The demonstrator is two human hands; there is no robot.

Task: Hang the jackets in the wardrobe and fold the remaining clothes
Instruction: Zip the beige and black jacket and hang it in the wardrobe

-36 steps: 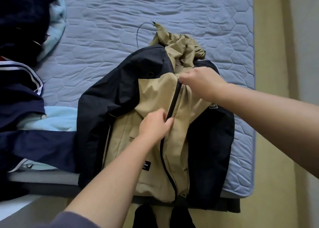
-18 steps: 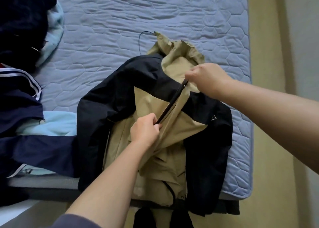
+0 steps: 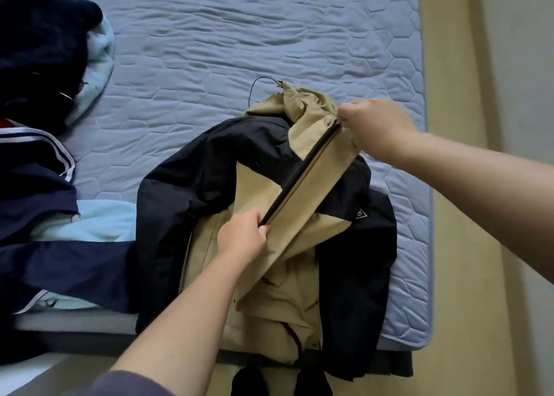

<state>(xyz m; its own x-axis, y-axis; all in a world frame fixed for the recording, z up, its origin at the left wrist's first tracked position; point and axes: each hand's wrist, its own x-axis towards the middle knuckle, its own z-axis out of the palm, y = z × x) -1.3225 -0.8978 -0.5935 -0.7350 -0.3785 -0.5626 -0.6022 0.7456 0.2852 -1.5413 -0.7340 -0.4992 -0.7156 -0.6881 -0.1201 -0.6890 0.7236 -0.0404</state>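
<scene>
A tan and dark navy hooded jacket (image 3: 314, 185) lies front-up near the bed's front edge, its hem hanging over that edge. My left hand (image 3: 242, 236) pinches the jacket front at the lower end of the black zip line. My right hand (image 3: 371, 128) pinches the top of the zip at the collar, beside the tan hood. Between the two hands the zipped front is pulled taut and lifted off the rest of the jacket.
The bed has a blue quilted mattress cover (image 3: 239, 44). A navy jacket with white stripes (image 3: 39, 203) and a light blue garment (image 3: 99, 218) lie at the left. A dark pile (image 3: 42, 44) sits at the far left. Beige floor (image 3: 455, 245) runs along the right.
My right hand has moved up and away along the zip to the collar. My left hand stayed on the lower front. The zipped front now stands stretched and raised.
</scene>
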